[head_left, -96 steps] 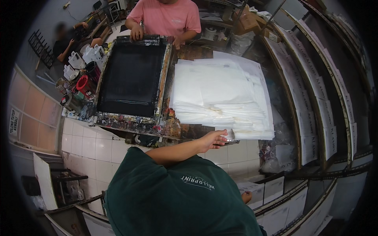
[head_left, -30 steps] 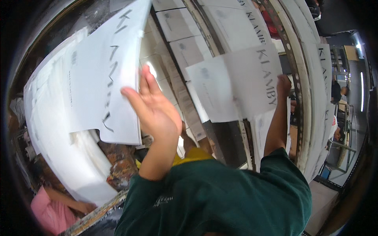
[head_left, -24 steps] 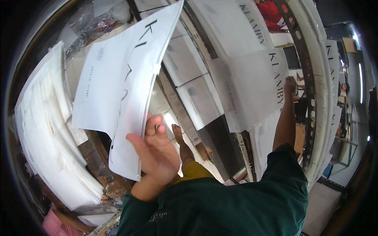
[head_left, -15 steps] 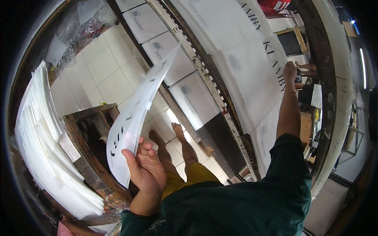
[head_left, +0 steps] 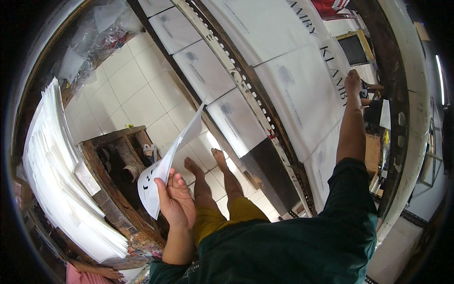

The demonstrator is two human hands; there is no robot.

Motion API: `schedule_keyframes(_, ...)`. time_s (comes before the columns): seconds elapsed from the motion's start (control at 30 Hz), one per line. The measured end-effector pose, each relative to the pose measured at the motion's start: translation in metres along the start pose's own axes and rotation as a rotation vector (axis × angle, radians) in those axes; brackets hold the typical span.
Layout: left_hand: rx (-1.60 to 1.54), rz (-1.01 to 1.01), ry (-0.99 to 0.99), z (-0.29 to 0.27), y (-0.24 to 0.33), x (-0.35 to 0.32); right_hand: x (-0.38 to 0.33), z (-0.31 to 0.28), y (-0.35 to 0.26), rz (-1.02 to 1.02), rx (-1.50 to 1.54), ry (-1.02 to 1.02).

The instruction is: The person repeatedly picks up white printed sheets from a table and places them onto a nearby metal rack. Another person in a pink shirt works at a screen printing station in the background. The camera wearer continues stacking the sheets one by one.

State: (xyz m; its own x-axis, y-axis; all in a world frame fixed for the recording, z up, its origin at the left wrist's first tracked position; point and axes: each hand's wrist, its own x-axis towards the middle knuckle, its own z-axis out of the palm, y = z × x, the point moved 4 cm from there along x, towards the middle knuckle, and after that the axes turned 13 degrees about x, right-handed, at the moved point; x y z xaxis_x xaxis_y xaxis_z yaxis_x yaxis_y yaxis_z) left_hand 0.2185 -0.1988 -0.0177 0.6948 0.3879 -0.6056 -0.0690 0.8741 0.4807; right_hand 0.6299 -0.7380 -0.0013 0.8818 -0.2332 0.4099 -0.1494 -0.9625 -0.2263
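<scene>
My left hand (head_left: 178,201) is closed on a white printed sheet (head_left: 163,173), thumb on one face and fingers behind. The sheet, thin and slightly glossy, stands up curved from the hand, with dark letters on it; whether it is one layer or several I cannot tell. My right arm stretches out over the long table at the right. At the far edge of a row of white printed sheets (head_left: 295,90), my right hand (head_left: 352,84) is closed; what its fingers hold is hidden.
A tall stack of white sheets (head_left: 61,180) lies on a worn wooden stand (head_left: 113,189) at the left. A slotted metal rail (head_left: 246,92) runs along the table, beside a lower row of printed sheets (head_left: 203,68). Another person's hand (head_left: 111,273) shows at lower left. Crumpled clear plastic (head_left: 90,47) lies behind.
The sheet in my left hand has sunk lower and bent over more. The sheets by my right hand look flatter, their seams sharper. Another person's hand has come into view at lower left.
</scene>
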Motion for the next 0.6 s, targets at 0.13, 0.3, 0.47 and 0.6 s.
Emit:
schedule_keyframes(0.13, -0.004, 0.003, 0.035, -0.003, 0.000, -0.002, -0.019, -0.018, -0.039, -0.083, -0.189, 0.014)
schedule_keyframes(0.3, 0.032, -0.077, 0.060, -0.022, -0.011, -0.001, -0.072, -0.022, -0.048, -0.139, -0.003, 0.008)
schedule_keyframes(0.47, 0.037, -0.101, 0.050, -0.020, -0.002, -0.010, -0.196, -0.038, -0.093, 0.057, 0.120, -0.355)
schedule_keyframes(0.6, 0.079, -0.083, -0.025, -0.017, 0.010, -0.023, -0.231, -0.063, -0.111, 0.158, 0.164, -0.534)
